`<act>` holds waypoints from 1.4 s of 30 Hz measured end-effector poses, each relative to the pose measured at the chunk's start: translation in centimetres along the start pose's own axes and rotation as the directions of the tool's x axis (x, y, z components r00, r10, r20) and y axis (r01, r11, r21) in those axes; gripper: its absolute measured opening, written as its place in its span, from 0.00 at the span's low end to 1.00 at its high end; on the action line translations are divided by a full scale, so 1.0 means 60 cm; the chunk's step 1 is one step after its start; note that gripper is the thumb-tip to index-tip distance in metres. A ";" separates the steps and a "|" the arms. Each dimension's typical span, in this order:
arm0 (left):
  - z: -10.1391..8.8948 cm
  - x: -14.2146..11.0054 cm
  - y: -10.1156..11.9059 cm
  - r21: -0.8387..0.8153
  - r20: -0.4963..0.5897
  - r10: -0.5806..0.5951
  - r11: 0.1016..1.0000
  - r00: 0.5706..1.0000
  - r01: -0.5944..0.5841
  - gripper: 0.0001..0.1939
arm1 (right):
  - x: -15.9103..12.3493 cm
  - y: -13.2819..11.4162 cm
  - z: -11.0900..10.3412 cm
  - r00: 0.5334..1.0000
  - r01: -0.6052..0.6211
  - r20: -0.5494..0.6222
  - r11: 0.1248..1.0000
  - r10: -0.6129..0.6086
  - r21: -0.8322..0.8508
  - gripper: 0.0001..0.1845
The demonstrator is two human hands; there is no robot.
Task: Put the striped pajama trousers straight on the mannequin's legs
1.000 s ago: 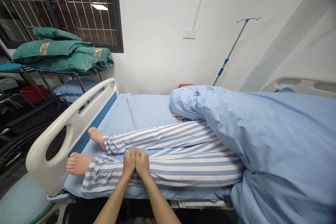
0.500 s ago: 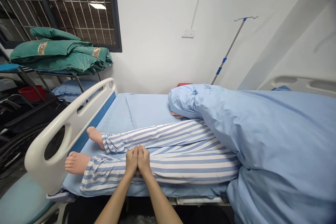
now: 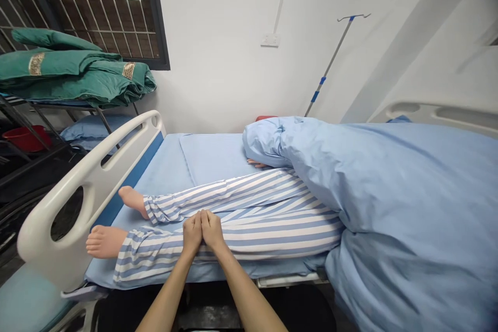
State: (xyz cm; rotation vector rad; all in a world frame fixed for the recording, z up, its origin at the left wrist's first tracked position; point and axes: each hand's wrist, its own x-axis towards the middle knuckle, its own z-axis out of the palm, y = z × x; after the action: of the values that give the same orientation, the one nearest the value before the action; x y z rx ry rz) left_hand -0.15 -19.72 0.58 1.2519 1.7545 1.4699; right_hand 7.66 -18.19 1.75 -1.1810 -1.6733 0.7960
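My left hand (image 3: 192, 232) and my right hand (image 3: 211, 229) are closed into fists, side by side and touching at the thumbs. Nothing shows in either one. Both appear over the near leg of blue-and-white striped trousers (image 3: 272, 239); whether they touch the cloth I cannot tell. The trousers are on a figure, probably a manikin, lying on a bed. Its near bare foot (image 3: 107, 241) and far bare foot (image 3: 132, 200) point left. A light blue quilt (image 3: 392, 176) covers the upper body, with some fingers (image 3: 257, 164) peeking out beneath its edge.
A white footboard (image 3: 78, 207) closes the bed's left end; a pale headboard (image 3: 447, 112) stands far right. Behind are an IV pole (image 3: 330, 65) and a wall socket (image 3: 270, 40). Green folded bedding (image 3: 89, 75) and a red basin (image 3: 27, 138) are at left.
The view has shifted, so the bed and room sit a little further left and higher. My two fists stay pressed together above the near leg.
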 end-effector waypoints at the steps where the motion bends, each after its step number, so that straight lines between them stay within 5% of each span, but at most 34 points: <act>1: 0.000 0.000 -0.002 0.000 0.006 0.002 1.000 1.000 -0.002 0.23 | -0.002 0.004 0.002 1.000 -0.004 -0.004 1.000 0.004 -0.001 0.22; 7: 0.010 0.003 0.015 -0.057 0.046 -0.013 0.998 0.999 0.015 0.21 | -0.003 0.019 0.007 0.997 -0.039 -0.060 0.996 0.044 0.086 0.22; 14: 0.046 -0.004 0.048 -0.195 -0.075 -0.094 0.978 0.993 0.078 0.21 | 0.004 0.023 -0.007 0.982 -0.098 -0.127 0.955 0.138 0.280 0.22; 25: 0.047 -0.010 0.022 0.004 -0.001 -0.022 1.000 1.000 0.022 0.21 | 0.018 0.018 -0.017 0.968 -0.188 -0.107 0.937 0.228 0.295 0.20; 34: 0.051 -0.015 0.016 0.041 0.050 0.002 0.999 0.999 -0.004 0.22 | 0.001 0.035 -0.044 0.991 -0.058 -0.117 0.997 0.063 0.041 0.21; 42: 0.084 -0.010 0.066 -0.146 0.050 -0.068 0.986 0.996 0.075 0.20 | 0.004 0.045 -0.051 0.976 -0.106 -0.159 0.961 0.150 0.256 0.21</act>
State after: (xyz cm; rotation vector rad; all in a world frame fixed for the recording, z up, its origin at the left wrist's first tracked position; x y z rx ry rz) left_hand 5.64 -18.01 2.90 1.1260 1.6128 1.4904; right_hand 11.44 -17.06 0.64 -1.1574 -1.3205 0.9225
